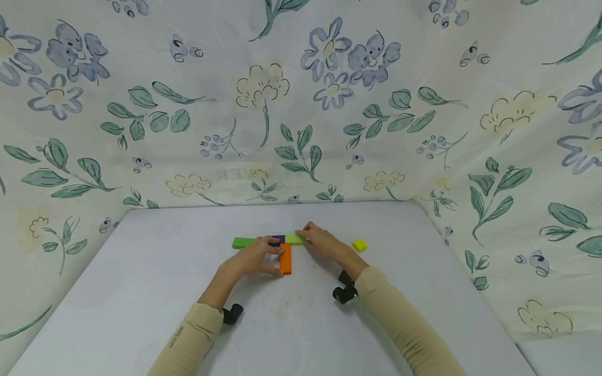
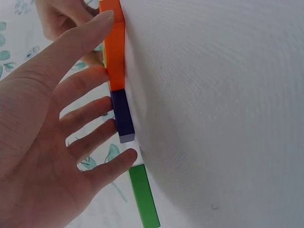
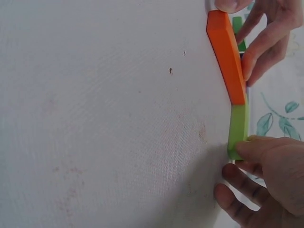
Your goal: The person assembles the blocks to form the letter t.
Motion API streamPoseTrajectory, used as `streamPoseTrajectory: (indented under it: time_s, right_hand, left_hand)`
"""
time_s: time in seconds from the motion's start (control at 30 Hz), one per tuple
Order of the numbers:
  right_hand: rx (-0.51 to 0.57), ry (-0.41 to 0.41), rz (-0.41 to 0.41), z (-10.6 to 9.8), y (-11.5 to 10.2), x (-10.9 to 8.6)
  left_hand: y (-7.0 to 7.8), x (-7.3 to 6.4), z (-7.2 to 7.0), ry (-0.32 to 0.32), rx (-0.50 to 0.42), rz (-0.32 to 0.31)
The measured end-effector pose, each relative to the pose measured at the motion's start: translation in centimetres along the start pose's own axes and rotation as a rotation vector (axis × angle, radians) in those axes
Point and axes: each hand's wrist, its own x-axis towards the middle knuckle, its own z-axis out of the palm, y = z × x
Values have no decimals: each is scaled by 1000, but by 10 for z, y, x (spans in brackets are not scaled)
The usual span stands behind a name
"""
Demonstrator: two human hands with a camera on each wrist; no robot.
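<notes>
Near the middle of the table, an orange block [image 1: 285, 259] points toward me from a row of blocks. My left hand [image 1: 257, 257] holds it, thumb at the near end and index finger by the far end. Other left fingertips rest at a dark purple block [image 2: 123, 114] in the row, partly hidden from the head. Left of it lies a green block [image 1: 242, 242]; a gap separates the two in the left wrist view. My right hand [image 1: 324, 244] pinches the right end of a light green block [image 3: 239, 123], whose other end meets the orange one.
A small yellow block [image 1: 359, 244] lies on the white table [image 1: 117, 292] to the right of my right hand. A flower-patterned cloth [image 1: 211, 167] hangs behind the table and along its sides. Dark wrist-worn devices [image 1: 345, 293] show beside both sleeves.
</notes>
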Motion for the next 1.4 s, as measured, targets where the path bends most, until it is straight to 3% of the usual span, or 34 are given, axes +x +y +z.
streamPoseTrajectory:
  time_s: [0.37, 0.83, 1.4]
  right_hand:
    - [-41, 116, 0, -1, -4, -8]
    - [-116, 80, -112, 8, -24, -14]
    - [-140, 0, -112, 15, -28, -17]
  left_hand:
    - [0, 0, -1, -8, 2, -2]
    - [0, 0, -3, -4, -19, 17]
    - [-1, -2, -1, 8, -5, 41]
